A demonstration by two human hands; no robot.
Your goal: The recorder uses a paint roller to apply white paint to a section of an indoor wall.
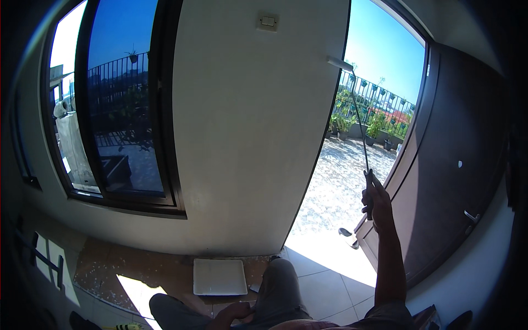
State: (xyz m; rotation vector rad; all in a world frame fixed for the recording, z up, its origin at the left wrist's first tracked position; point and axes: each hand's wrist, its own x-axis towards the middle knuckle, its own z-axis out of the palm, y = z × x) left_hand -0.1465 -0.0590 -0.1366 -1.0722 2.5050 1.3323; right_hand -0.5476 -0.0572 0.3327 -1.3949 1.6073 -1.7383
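Note:
A paint roller is in my right hand [377, 202], its fingers wrapped around the dark handle. The thin rod of the paint roller [360, 117] rises from my fist to a pale roller sleeve at the wall's right edge, high beside the doorway. Whether the sleeve touches the pale wall [247, 121] cannot be told. Low in the picture, my left hand [239, 311] rests in shade by my legs, its fingers too dark to make out. A shallow white tray [220, 277] lies on the floor in front of me, between my knees and the wall.
To the right, a dark brown door [451, 143] stands swung inward from the doorway, with a shoe-like object [348, 238] at its foot. A dark-framed window [124, 104] is on the left. A light switch [268, 22] sits high on the wall. Brown sheeting [110, 267] covers some floor.

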